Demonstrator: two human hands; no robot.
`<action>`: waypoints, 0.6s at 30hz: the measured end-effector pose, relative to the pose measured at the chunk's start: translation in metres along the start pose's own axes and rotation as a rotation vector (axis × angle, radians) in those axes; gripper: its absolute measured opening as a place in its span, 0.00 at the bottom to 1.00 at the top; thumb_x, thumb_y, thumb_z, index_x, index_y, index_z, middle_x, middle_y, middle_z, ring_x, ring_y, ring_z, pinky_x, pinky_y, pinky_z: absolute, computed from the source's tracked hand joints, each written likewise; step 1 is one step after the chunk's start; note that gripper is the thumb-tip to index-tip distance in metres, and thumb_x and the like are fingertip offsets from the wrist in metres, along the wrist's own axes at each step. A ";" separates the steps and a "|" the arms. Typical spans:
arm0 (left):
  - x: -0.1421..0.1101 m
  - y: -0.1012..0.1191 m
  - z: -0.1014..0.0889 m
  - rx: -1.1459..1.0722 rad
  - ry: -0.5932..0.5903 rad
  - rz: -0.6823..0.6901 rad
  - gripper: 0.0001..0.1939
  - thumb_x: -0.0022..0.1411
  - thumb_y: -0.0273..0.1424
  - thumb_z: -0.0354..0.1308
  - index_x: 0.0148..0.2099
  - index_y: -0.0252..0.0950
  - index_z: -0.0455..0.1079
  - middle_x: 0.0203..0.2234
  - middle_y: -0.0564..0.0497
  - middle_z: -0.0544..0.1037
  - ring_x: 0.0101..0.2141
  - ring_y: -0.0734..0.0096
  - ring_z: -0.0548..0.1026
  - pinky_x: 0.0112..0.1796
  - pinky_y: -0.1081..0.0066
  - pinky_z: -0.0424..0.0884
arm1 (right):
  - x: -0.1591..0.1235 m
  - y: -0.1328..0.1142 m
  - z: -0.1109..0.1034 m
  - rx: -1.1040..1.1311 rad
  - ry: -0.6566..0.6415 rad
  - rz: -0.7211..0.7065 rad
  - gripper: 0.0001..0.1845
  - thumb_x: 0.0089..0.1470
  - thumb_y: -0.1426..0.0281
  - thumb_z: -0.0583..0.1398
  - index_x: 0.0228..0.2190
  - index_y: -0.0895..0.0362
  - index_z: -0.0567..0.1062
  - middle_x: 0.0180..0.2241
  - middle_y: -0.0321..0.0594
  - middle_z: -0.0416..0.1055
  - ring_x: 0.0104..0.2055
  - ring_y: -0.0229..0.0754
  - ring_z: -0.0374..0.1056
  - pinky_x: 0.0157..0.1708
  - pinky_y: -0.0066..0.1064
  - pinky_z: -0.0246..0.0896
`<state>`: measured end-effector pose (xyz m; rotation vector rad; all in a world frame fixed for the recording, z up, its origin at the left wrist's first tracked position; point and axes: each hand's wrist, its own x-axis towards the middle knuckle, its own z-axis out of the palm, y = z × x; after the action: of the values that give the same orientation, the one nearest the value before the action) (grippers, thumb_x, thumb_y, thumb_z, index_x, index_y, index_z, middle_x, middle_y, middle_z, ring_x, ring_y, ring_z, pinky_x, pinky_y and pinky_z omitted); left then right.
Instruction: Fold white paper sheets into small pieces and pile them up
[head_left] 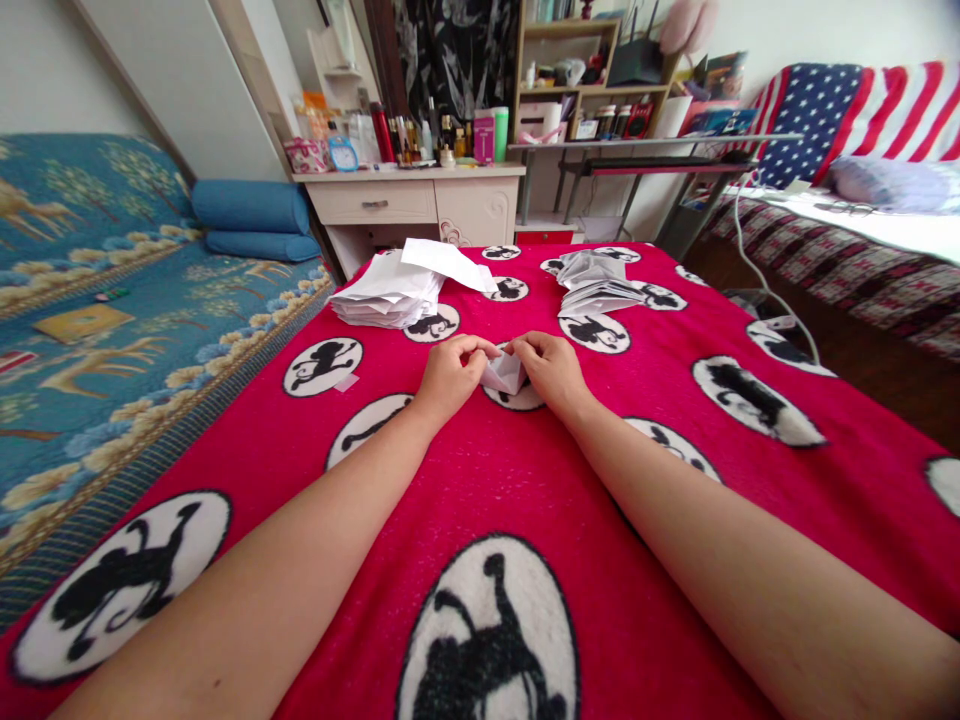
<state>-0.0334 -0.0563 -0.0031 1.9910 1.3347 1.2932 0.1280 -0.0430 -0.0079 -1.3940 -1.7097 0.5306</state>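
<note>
Red cloth (495,480) with black-and-white ovals, dresser (405,190) and blue sofa (97,300) beyond its edges, small folded white paper (504,372) at cloth centre, creased, angular, left hand (452,375) and right hand (547,370) pinching its opposite sides, paper stacks (397,285) (600,280) farther back.

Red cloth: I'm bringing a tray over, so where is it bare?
The red cloth has a wide bare patch between left forearm and right forearm, and another to the latter's right. A smaller gap separates the white paper stack from the folded papers. Crowded: both piles, and where left hand and right hand pinch a paper.
</note>
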 end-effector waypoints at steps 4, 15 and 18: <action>0.000 0.000 0.000 0.008 -0.001 0.000 0.15 0.55 0.23 0.49 0.35 0.34 0.77 0.32 0.50 0.81 0.33 0.71 0.76 0.35 0.74 0.69 | 0.000 0.000 0.000 -0.010 -0.005 0.002 0.18 0.54 0.64 0.52 0.30 0.57 0.80 0.27 0.39 0.74 0.28 0.37 0.64 0.25 0.26 0.51; 0.000 -0.001 0.001 0.007 0.005 0.015 0.14 0.56 0.23 0.49 0.35 0.34 0.77 0.32 0.50 0.81 0.33 0.71 0.76 0.36 0.73 0.69 | 0.000 -0.002 -0.001 -0.019 -0.010 0.008 0.18 0.54 0.64 0.52 0.30 0.57 0.80 0.27 0.39 0.74 0.28 0.37 0.64 0.25 0.27 0.51; 0.000 -0.001 0.001 0.010 0.004 0.009 0.14 0.56 0.23 0.49 0.35 0.34 0.77 0.33 0.50 0.81 0.34 0.71 0.76 0.37 0.73 0.70 | 0.000 -0.002 -0.001 -0.019 -0.010 0.011 0.18 0.54 0.64 0.52 0.30 0.57 0.80 0.27 0.39 0.74 0.28 0.38 0.64 0.25 0.27 0.51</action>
<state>-0.0333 -0.0559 -0.0044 2.0047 1.3381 1.2975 0.1281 -0.0440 -0.0058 -1.4174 -1.7202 0.5298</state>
